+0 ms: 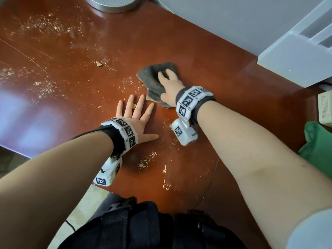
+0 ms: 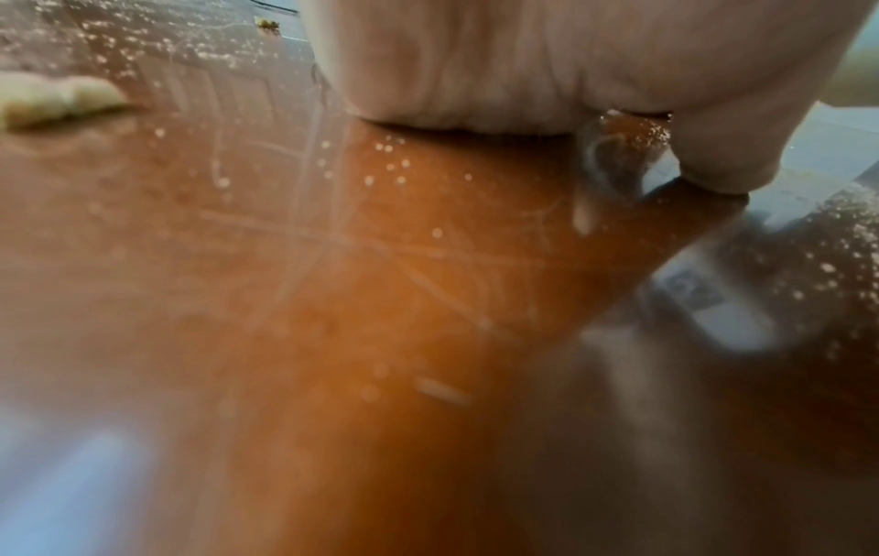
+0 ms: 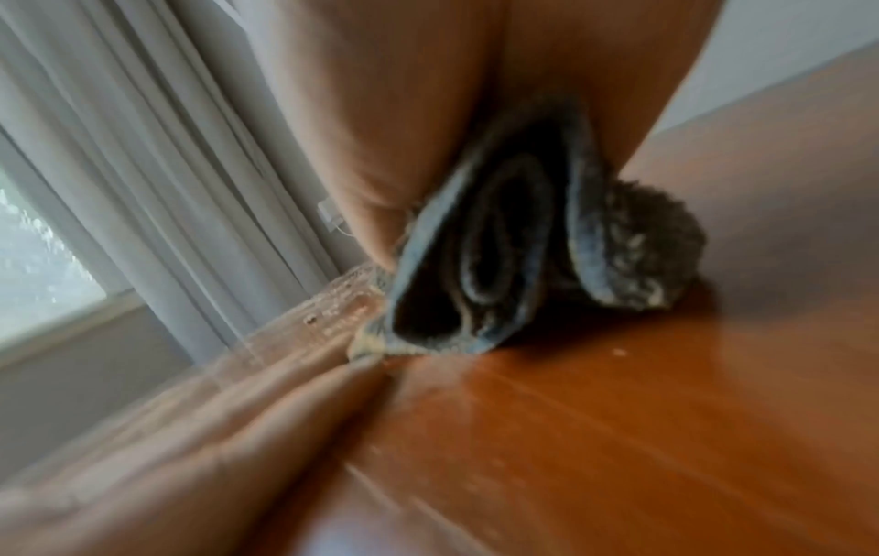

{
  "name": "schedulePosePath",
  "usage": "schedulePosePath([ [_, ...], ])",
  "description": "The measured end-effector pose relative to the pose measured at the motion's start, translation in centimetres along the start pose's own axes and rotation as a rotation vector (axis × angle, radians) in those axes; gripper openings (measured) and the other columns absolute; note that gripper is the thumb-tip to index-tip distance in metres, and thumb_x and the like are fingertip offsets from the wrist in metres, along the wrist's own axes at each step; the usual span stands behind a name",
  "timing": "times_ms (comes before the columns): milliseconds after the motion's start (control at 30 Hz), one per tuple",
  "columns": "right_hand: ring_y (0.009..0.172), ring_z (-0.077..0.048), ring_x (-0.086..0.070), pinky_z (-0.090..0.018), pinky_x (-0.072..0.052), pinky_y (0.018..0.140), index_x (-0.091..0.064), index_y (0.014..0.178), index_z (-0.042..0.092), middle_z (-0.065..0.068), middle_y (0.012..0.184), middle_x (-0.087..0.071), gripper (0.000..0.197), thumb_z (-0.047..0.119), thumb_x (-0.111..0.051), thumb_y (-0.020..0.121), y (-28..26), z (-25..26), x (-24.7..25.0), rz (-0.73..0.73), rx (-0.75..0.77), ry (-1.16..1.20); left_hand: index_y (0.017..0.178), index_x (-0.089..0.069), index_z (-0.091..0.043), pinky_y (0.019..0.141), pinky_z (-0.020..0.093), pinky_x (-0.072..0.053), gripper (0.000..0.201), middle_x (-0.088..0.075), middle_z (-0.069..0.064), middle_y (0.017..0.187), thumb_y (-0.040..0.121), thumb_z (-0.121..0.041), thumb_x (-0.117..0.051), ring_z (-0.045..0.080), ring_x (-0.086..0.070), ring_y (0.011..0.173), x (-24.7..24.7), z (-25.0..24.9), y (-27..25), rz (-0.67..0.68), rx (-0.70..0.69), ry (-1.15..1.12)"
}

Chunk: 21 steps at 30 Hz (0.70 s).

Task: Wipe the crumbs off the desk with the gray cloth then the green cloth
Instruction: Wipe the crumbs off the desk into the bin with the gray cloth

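The gray cloth (image 1: pixel 152 78) lies bunched on the red-brown desk (image 1: pixel 215 72), just right of the middle. My right hand (image 1: pixel 168 81) lies on top of it, its fingers stretched over the fabric and pressing it down. In the right wrist view the gray cloth (image 3: pixel 475 263) shows as folds under my palm (image 3: pixel 404 113). My left hand (image 1: pixel 136 114) rests flat on the desk beside the cloth, fingers spread, holding nothing. Crumbs (image 1: pixel 43 27) are strewn across the far left, and more crumbs (image 1: pixel 143 164) lie near the front edge. The green cloth (image 1: pixel 318 146) lies crumpled at the right edge.
A round metal base (image 1: pixel 111 4) stands at the far edge. A white box (image 1: pixel 294 58) and a white vented unit (image 1: pixel 325 108) sit at the right. A larger cracker piece (image 1: pixel 98 64) lies left of the gray cloth. The desk's edge (image 1: pixel 18 150) runs along the left.
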State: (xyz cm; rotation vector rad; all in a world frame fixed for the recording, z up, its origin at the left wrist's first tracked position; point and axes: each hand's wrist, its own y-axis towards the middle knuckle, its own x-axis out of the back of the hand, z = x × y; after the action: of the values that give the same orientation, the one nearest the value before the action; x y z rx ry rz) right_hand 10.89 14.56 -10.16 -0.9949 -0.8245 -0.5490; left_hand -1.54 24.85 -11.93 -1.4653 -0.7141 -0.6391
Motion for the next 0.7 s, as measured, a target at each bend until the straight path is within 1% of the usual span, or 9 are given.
schedulePosePath([
  [133, 0.145, -0.026, -0.009, -0.025, -0.013, 0.116, -0.016, 0.150, 0.019, -0.010, 0.157, 0.001, 0.065, 0.009, -0.043, 0.092, -1.8, -2.2, 2.0, -0.155, -0.026, 0.210, 0.143, 0.026, -0.030, 0.112, 0.053, 0.014, 0.099, 0.035, 0.003, 0.150, 0.077, -0.079, -0.031, 0.031, 0.029, 0.138, -0.1, 0.1, 0.1, -0.010, -0.013, -0.007],
  [200, 0.145, -0.026, -0.010, -0.023, -0.011, 0.115, -0.019, 0.149, 0.019, -0.011, 0.157, -0.001, 0.064, 0.007, -0.044, 0.091, -3.6, -5.2, 2.9, -0.259, -0.122, 0.222, 0.143, 0.026, -0.031, 0.112, 0.053, 0.013, 0.100, 0.035, 0.003, 0.150, 0.077, -0.079, -0.031, 0.031, 0.028, 0.139, -0.2, 0.1, 0.0, -0.012, -0.014, -0.004],
  [267, 0.143, -0.028, -0.015, -0.026, -0.014, 0.115, -0.020, 0.149, 0.019, -0.010, 0.157, -0.004, 0.062, 0.007, -0.043, 0.092, -6.3, -9.0, 3.1, -0.333, -0.282, 0.186, 0.142, 0.027, -0.031, 0.112, 0.054, 0.013, 0.100, 0.035, 0.002, 0.150, 0.077, -0.080, -0.030, 0.031, 0.028, 0.139, -0.2, 0.1, 0.0, -0.011, -0.009, 0.004],
  [367, 0.136, -0.035, -0.027, -0.034, -0.024, 0.112, -0.019, 0.148, 0.026, -0.004, 0.157, -0.009, 0.061, 0.011, -0.040, 0.094, -10.7, -13.2, 0.7, -0.274, -0.524, 0.133, 0.143, 0.026, -0.031, 0.113, 0.054, 0.011, 0.099, 0.034, 0.002, 0.150, 0.077, -0.079, -0.030, 0.031, 0.027, 0.139, -0.1, 0.1, -0.1, -0.014, -0.006, 0.010],
  [433, 0.131, -0.038, -0.029, -0.035, -0.027, 0.108, -0.017, 0.148, 0.034, 0.000, 0.157, -0.006, 0.062, 0.012, -0.038, 0.094, -12.6, -14.1, -2.0, -0.191, -0.599, 0.114, 0.143, 0.025, -0.031, 0.114, 0.054, 0.010, 0.098, 0.034, 0.003, 0.150, 0.078, -0.079, -0.030, 0.032, 0.027, 0.139, 0.0, 0.0, -0.3, -0.012, -0.008, 0.014],
  [500, 0.135, -0.040, -0.022, -0.039, -0.024, 0.110, -0.016, 0.148, 0.035, -0.001, 0.157, -0.003, 0.064, 0.011, -0.038, 0.093, -13.2, -13.4, -4.0, -0.195, -0.593, 0.117, 0.143, 0.025, -0.031, 0.114, 0.054, 0.009, 0.098, 0.033, 0.003, 0.150, 0.078, -0.079, -0.030, 0.032, 0.026, 0.139, 0.1, 0.0, -0.5, -0.006, -0.008, 0.020],
  [567, 0.140, -0.039, -0.014, -0.043, -0.021, 0.113, -0.014, 0.148, 0.034, -0.004, 0.158, 0.000, 0.067, 0.010, -0.040, 0.092, -13.1, -11.4, -5.0, -0.153, -0.501, 0.090, 0.143, 0.025, -0.032, 0.114, 0.054, 0.009, 0.096, 0.032, 0.003, 0.151, 0.079, -0.078, -0.030, 0.032, 0.025, 0.140, 0.1, -0.1, -0.7, -0.006, -0.010, 0.021],
  [633, 0.137, -0.038, -0.015, -0.040, -0.027, 0.113, -0.016, 0.147, 0.038, 0.005, 0.158, 0.003, 0.067, 0.006, -0.036, 0.092, -12.9, -8.8, -5.7, -0.093, -0.365, 0.105, 0.144, 0.023, -0.033, 0.114, 0.053, 0.009, 0.094, 0.032, 0.004, 0.151, 0.081, -0.074, -0.033, 0.032, 0.025, 0.140, 0.0, -0.1, -1.2, -0.014, -0.024, 0.019],
  [700, 0.136, -0.033, -0.015, -0.034, -0.023, 0.112, -0.021, 0.145, 0.040, 0.012, 0.157, 0.000, 0.068, 0.001, -0.030, 0.091, -13.0, -6.4, -6.4, -0.049, -0.222, 0.136, 0.144, 0.021, -0.034, 0.115, 0.050, 0.008, 0.092, 0.033, 0.006, 0.150, 0.083, -0.070, -0.038, 0.030, 0.026, 0.140, -0.2, -0.1, -2.1, -0.035, -0.048, 0.002],
])
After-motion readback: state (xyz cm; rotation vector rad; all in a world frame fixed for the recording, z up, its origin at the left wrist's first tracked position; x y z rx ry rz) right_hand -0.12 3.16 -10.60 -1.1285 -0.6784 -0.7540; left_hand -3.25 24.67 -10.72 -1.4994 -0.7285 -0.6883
